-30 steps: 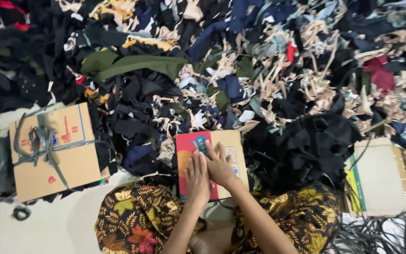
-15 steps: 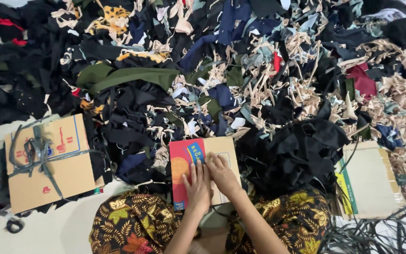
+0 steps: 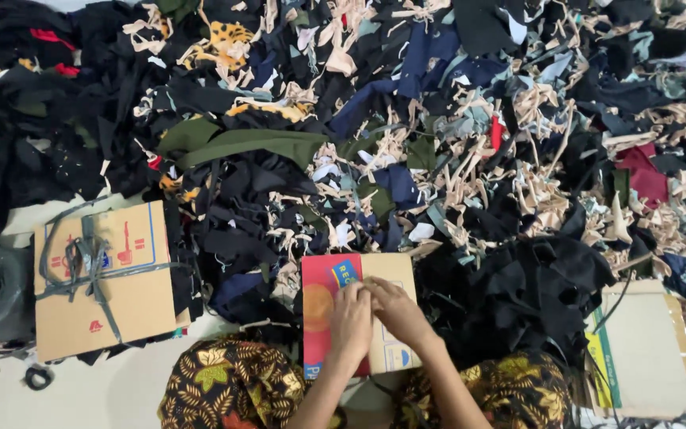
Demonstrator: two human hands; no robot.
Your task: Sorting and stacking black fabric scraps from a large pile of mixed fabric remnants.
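Hands together on flat red-and-tan cardboard piece (image 3: 323, 294): left hand (image 3: 350, 322) and right hand (image 3: 397, 310) flat, fingers loosely extended, beside black fabric scrap pile (image 3: 518, 294).

Both forearms come up from bottom of frame, converging. Left hand (image 3: 350, 324) lies palm down, fingers together and slightly curled, pointing away from the body. Right hand (image 3: 398, 311) sits just beside it, angled inward, fingertips touching the left's near the knuckles. Arms bare, wrists straight.
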